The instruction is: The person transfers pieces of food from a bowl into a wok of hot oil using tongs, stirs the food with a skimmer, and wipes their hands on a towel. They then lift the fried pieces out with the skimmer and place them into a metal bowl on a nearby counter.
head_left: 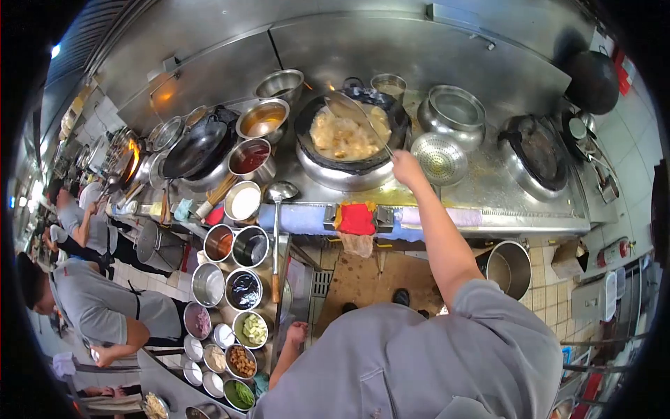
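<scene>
Food [340,142] in pale, lumpy golden pieces fills the round, blackened wok [400,131], which sits on a curved, shiny steel burner surround [342,181]. Over it slants a thin-handled metal ladle [346,107], its handle held in the closed right hand [406,169]. The left hand [297,332] hangs low beside the containers, fingers curled into a loose fist, nothing visible in it.

Just right of the wok lies a round strainer [438,159], its metal bowl dotted with small holes; behind it stands a bellied steel pot [453,134] of cloudy liquid. Left of the wok, a polished basin [285,131] holds clear amber liquid, and a smaller steel pot [262,172] dark red sauce. Nearer, smooth white contents [244,202] fill another vessel, beside a long ladle [275,241] with a wooden grip. Further down, round tubs hold glossy dark liquid [243,290], pale green chunks [252,329], rough brown pieces [241,360] and bright green strips [241,395].
</scene>
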Demonstrator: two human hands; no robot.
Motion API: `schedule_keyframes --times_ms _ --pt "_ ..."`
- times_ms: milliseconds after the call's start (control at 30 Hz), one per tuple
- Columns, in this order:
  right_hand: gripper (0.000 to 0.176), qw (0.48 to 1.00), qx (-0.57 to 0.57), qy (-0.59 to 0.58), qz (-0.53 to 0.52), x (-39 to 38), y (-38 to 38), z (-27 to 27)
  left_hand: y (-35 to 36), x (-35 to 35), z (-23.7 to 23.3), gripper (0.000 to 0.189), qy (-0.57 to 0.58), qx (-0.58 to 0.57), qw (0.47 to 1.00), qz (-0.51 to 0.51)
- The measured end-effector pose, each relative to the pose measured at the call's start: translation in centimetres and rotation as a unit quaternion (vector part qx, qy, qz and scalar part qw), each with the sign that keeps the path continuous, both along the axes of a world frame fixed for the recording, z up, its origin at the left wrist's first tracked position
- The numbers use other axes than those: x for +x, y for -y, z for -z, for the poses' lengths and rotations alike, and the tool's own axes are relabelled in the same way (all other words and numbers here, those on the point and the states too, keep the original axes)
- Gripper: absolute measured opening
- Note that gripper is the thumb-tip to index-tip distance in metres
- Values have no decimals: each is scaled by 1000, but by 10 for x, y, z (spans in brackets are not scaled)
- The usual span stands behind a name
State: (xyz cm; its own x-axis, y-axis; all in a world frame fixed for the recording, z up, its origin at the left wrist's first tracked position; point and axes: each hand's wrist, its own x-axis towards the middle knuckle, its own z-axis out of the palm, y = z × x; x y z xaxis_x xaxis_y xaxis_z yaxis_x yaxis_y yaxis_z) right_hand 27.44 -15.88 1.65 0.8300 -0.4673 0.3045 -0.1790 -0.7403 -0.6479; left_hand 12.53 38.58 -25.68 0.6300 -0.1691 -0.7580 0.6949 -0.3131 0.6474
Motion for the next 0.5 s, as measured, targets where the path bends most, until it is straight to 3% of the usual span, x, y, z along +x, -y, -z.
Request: schedule_keyframes --times_ms 100,167,200,267,367,433,467,500 --pt "20 1000 -20 -11 3 19 -26 -35 -3 -6 -10 9 -6 -9 999 41" --pt "22 1000 -22 19 -8 35 -29 -26 2 -13 -39 9 57 79 983 154" --pt "22 1000 -20 18 -2 35 -30 -34 4 -16 -48 9 56 81 982 161" --pt "22 967 169 -189 -3 33 -26 -50 11 -18 -62 10 25 111 988 107" --pt "23 993 61 -101 -10 12 -21 -37 1 -9 -36 11 3 37 997 64" --pt "24 998 -57 -7 -24 4 -11 0 3 -6 -27 11 14 59 995 84" --pt "24 998 -56 -12 -19 -7 -9 -2 1 -5 -15 12 18 72 993 97" --pt "25 988 139 -70 -16 -22 -9 -10 -1 -5 -4 12 22 84 990 111"
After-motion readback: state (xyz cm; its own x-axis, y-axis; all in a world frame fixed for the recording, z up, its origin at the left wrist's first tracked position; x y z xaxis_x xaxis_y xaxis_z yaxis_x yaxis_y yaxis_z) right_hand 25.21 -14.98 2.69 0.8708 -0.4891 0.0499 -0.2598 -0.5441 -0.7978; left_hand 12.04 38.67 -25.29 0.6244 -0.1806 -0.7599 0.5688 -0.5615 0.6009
